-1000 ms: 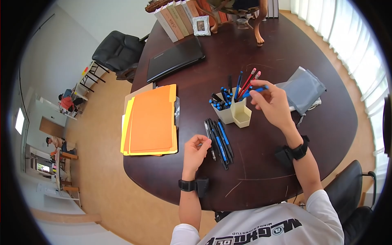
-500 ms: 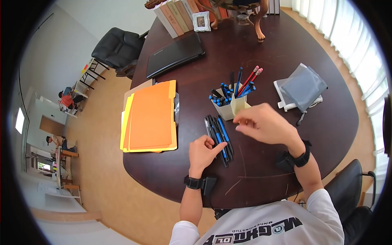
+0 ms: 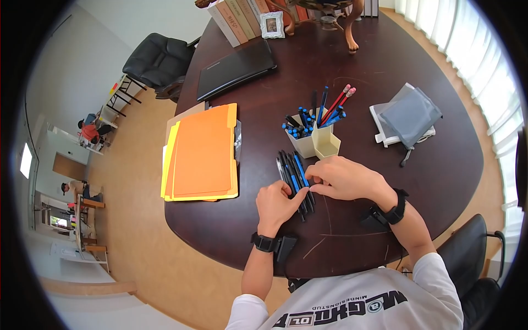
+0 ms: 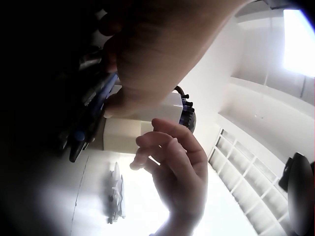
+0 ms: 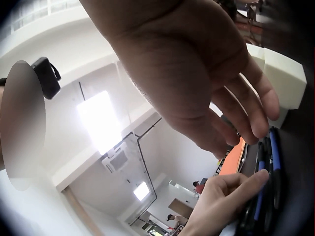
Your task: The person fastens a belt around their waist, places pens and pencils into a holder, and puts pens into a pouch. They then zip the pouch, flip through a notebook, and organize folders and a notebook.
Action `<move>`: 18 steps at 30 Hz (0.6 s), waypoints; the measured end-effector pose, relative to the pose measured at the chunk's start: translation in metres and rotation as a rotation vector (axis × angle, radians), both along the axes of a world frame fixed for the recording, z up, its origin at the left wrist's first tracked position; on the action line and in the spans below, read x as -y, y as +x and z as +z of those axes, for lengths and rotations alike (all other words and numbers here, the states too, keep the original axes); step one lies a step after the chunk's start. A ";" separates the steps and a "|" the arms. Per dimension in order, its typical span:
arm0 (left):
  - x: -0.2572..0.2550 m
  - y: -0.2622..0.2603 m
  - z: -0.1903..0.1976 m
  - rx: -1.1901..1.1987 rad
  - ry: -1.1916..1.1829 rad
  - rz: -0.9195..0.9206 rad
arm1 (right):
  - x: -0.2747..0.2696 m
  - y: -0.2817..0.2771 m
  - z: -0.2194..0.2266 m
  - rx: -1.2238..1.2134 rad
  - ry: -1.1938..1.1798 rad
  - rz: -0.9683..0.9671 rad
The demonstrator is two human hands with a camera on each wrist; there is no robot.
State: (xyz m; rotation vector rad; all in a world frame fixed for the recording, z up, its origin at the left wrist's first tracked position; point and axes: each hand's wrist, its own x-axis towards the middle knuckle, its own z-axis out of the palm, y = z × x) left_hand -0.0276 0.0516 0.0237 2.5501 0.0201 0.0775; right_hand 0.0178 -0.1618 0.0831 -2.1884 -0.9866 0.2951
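A loose bundle of blue and black pens (image 3: 293, 173) lies on the dark desk. My left hand (image 3: 276, 204) rests at their left side, its thumb reaching over the pens and its other fingers loosely bent. From the right, my right hand (image 3: 346, 179) reaches over the pens' right edge, fingers bent and apart, nothing visible between them. Just beyond stands a cream pen holder (image 3: 303, 146) filled with blue and black pens and red pencils (image 3: 341, 103). Its front hexagonal cup (image 3: 326, 144) has no pens in it. In the right wrist view, the left thumb (image 5: 256, 183) lies across the pens.
Orange and yellow folders (image 3: 203, 154) lie left, with a black laptop (image 3: 236, 70) behind them. A grey mesh pouch (image 3: 410, 116) sits on the right. Books (image 3: 236, 22) and a white photo frame (image 3: 271, 25) stand at the back.
The right hand, earlier holding a blue pen at the holder, let it go there and came down leftward to the loose pens. The left hand shifted slightly right, its thumb moving over the pens.
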 end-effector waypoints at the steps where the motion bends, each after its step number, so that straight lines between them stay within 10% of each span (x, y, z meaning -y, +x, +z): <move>1: 0.000 0.000 0.000 -0.004 -0.001 -0.004 | 0.000 0.000 -0.001 -0.001 0.005 0.002; 18: -0.001 -0.001 -0.003 0.059 0.067 -0.017 | -0.002 0.001 0.000 -0.044 0.027 0.018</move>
